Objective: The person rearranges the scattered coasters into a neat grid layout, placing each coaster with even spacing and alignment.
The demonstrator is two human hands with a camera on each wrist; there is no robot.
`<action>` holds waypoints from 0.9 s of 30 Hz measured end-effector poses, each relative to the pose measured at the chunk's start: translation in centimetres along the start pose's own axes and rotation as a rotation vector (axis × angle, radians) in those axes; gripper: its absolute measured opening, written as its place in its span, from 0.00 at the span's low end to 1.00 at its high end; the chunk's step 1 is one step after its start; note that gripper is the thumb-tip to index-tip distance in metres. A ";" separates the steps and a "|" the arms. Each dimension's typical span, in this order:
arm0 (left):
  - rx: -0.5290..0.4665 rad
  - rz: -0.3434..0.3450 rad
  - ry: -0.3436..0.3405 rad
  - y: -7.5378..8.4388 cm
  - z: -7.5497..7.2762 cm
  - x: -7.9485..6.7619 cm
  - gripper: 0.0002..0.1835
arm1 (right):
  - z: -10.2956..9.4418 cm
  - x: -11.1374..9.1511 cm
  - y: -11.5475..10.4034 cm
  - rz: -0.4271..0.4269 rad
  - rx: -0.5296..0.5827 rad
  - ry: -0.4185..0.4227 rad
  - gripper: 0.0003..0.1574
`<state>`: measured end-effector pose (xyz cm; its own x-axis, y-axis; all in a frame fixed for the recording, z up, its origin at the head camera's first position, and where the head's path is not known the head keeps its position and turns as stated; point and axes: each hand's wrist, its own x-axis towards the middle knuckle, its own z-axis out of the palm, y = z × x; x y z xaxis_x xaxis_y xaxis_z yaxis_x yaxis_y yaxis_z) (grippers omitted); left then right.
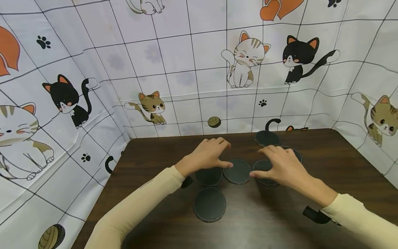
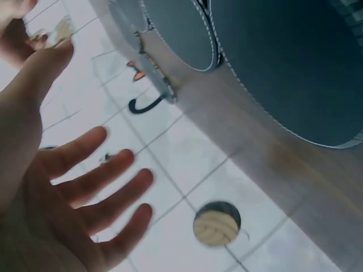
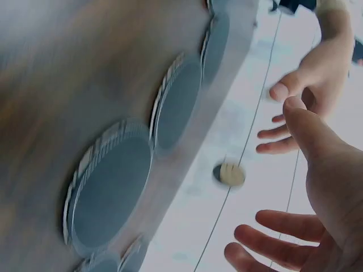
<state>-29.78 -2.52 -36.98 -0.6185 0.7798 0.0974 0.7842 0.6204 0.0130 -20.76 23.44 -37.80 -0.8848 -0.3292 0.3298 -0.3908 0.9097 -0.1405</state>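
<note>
Several dark round coasters with stitched rims lie on the table, touching or nearly touching in a bent chain. My left hand (image 1: pixel 209 154) hovers over the left coaster (image 1: pixel 208 179), thumb and fingers spread, holding nothing. The nearest coaster (image 1: pixel 209 204) lies just below that one. Between my hands is the middle coaster (image 1: pixel 237 172). My right hand (image 1: pixel 281 166) is held above the right coaster (image 1: pixel 261 165), partly hiding it and another coaster (image 1: pixel 296 155) behind; its fingers are spread apart with nothing in them. At the back sits one more coaster (image 1: pixel 267 138). In the right wrist view, one coaster (image 3: pixel 113 192) shows a thick, layered-looking edge.
The dark wooden table (image 1: pixel 168 224) ends at a white cloth (image 1: pixel 174 58) with cat prints, which hangs behind it and along both sides. Dark wrist straps (image 1: pixel 315 215) are on both forearms over pale sleeves (image 1: pixel 146 188).
</note>
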 end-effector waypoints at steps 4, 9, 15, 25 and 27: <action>0.034 0.028 -0.005 0.5 0.6 4.7 0.40 | -1.1 0.8 3.6 0.074 0.019 -0.009 0.55; 0.099 0.059 -0.062 1.2 1.3 9.2 0.40 | -0.6 1.3 7.8 0.160 0.069 -0.041 0.54; 0.099 0.022 -0.146 1.0 3.1 13.2 0.42 | 0.9 2.6 11.5 0.209 0.118 -0.149 0.60; 0.130 -0.067 -0.248 0.4 6.7 17.8 0.42 | 3.7 4.7 14.6 0.305 0.089 -0.257 0.67; 0.131 -0.087 -0.260 0.2 7.1 18.2 0.42 | 4.2 5.0 14.9 0.316 0.081 -0.265 0.65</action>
<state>-41.27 12.41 -42.29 -0.6884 0.7083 -0.1563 0.7250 0.6782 -0.1199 -32.13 34.27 -42.19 -0.9949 -0.1002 0.0084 -0.0987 0.9571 -0.2725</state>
